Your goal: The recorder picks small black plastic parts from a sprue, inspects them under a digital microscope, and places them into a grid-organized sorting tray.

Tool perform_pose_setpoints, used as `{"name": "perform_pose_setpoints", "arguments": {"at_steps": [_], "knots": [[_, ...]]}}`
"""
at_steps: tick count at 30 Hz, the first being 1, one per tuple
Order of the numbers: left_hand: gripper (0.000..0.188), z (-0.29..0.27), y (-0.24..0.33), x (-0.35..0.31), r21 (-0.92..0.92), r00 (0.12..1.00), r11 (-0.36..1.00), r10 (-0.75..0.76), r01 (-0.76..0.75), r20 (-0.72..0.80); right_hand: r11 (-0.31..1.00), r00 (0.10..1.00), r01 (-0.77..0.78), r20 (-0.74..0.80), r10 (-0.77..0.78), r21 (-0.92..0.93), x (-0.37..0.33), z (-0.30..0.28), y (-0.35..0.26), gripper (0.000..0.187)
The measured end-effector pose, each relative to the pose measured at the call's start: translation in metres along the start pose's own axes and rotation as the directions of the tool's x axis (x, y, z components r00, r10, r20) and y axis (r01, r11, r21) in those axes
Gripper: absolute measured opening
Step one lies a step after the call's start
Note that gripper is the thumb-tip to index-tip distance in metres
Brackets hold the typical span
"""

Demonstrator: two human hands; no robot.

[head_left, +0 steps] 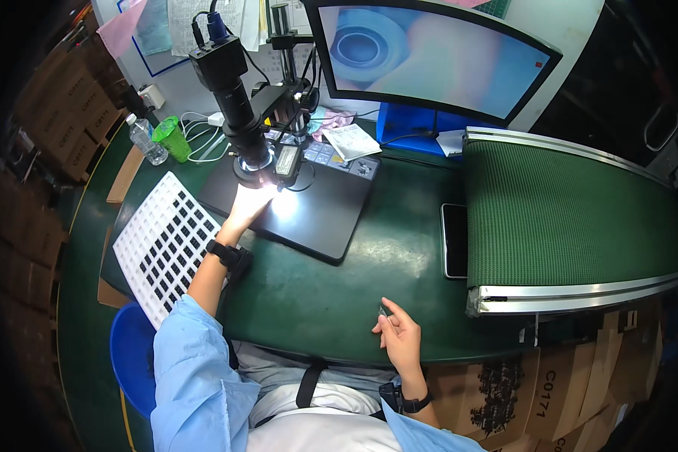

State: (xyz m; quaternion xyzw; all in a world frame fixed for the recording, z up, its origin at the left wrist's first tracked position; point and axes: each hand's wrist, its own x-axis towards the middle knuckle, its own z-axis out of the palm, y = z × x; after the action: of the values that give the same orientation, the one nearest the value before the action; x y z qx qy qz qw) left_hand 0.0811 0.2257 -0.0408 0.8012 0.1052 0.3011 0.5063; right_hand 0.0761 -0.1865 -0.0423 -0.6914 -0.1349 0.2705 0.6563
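Observation:
My left hand [253,202] reaches under the ring light of the black microscope [237,113], its fingertips partly lost in the glare. On the monitor [429,56], a round, ringed, lens-like face appears enlarged beside blurred skin, so the fingers seem closed on a small part with a lens-like face. My right hand [401,339] hovers over the table's front edge, thumb and forefinger pinching a small, thin, clear piece [383,311] whose kind I cannot tell. Left of my left forearm lies a white tray [132,239] of small pockets, many holding black parts [175,256].
A black flat base [320,218] lies beneath the microscope. To the right, a phone [454,241] rests beside a green conveyor belt [565,226]. A bottle [148,140] and a green cup [172,138] stand back left. A blue bin [130,361] sits below the tray.

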Motion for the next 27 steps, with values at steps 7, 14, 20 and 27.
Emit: {"name": "perform_pose_setpoints", "arguments": {"at_steps": [7, 14, 20, 27], "knots": [[0.015, 0.002, 0.003, -0.002, 0.010, 0.999, 1.000, -0.009, 0.009, -0.036, 1.000, 1.000, 0.013, 0.005, -0.013, 0.001, 0.000, 0.001, 0.001, 0.035], [0.010, -0.031, -0.008, -0.004, -0.071, 0.967, 0.966, -0.246, 0.250, 0.064, 1.000, 1.000, 0.024, -0.007, -0.024, 0.000, -0.001, 0.003, 0.004, 0.034], [0.014, -0.130, -0.022, -0.020, 0.073, 0.910, 0.927, -0.343, 0.368, -0.235, 0.997, 0.999, 0.039, -0.009, -0.039, -0.062, -0.001, 0.006, 0.004, 0.032], [0.015, -0.235, -0.050, -0.046, 0.668, 0.916, 0.665, -0.064, 0.335, -0.396, 0.998, 0.998, 0.018, -0.054, -0.021, -0.063, 0.000, 0.007, 0.002, 0.031]]}}
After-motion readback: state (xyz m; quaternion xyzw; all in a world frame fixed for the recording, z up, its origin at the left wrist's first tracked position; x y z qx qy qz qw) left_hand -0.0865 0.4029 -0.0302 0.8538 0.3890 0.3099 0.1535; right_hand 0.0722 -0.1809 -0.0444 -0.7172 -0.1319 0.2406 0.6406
